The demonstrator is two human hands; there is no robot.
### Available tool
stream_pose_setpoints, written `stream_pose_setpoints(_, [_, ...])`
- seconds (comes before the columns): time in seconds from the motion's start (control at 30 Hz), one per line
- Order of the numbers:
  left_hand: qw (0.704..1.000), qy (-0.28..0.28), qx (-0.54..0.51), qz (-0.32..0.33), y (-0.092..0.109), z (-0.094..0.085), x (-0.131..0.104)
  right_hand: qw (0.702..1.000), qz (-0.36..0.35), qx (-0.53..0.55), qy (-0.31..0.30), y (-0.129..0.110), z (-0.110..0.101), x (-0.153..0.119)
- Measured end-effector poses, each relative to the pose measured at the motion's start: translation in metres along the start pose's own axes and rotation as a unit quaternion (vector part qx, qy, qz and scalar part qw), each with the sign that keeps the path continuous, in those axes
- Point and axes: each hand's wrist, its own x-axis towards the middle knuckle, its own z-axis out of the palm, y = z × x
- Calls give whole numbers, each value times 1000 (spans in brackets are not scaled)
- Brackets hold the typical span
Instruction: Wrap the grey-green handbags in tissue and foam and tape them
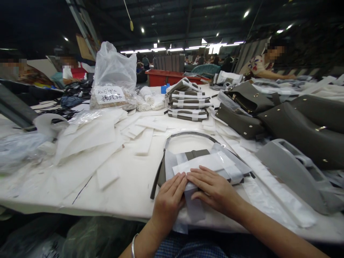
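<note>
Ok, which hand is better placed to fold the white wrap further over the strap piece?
Probably right. The right hand lies flat on the white wrap, while the left hand presses only its near edge, holding it steady.

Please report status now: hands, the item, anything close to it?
Left hand and right hand flat on white wrapping paper over grey bag. Bag strap loops behind. Grey plastic tray close at right.
</note>
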Motion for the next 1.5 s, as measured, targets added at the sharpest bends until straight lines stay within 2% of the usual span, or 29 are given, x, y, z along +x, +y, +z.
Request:
stream_pose_setpoints(0.13, [998,-40,-35,-24,-1,-7,0,998,-44,-16,38,7,7,3])
stream_pose_setpoints(0.23, [993,-73,-74,-61,-1,-14,1,999,-41,-3,35,7,3,9])
stream_pose_setpoints(0.33, [984,-90,-111,-104,0,-21,5,999,13,18,26,6,-1,19])
stream_pose_setpoints(0.43, [977,-79,-121,-158,1,-23,11,996,76,41,26,6,-1,30])
stream_pose_setpoints(0.5, [973,-71,-124,-179,1,-23,14,995,93,38,25,7,0,35])
stream_pose_setpoints(0.6, [972,-58,-136,-181,1,-23,16,996,81,2,29,9,1,40])
stream_pose_setpoints(0.7, [972,-39,-130,-189,1,-20,13,994,73,-12,76,10,2,43])
stream_pose_setpoints(0.93, [985,-22,-85,-146,-2,-9,0,975,147,19,166,12,-3,52])
stream_pose_setpoints(1.0, [986,-19,-78,-149,-2,-9,-1,971,131,-5,201,12,-8,54])
stream_pose_setpoints(1.07, [981,-17,-94,-171,-2,-11,-1,976,73,-32,201,10,-12,52])
stream_pose_setpoints(1.17, [967,-19,-143,-209,-2,-12,3,987,-56,-65,137,5,-12,42])
stream_pose_setpoints(1.23, [965,-6,-155,-210,-3,-12,5,986,-102,-87,100,1,-7,32])
stream_pose_setpoints(1.3, [973,-2,-134,-187,-4,-11,7,985,-109,-100,86,-2,-1,22])
stream_pose_setpoints(1.4, [989,-12,-84,-118,-5,-8,8,986,-107,-97,80,-5,6,12])
stream_pose_setpoints(1.5, [998,2,-44,-53,-5,-6,6,989,-108,-71,75,-6,6,8])
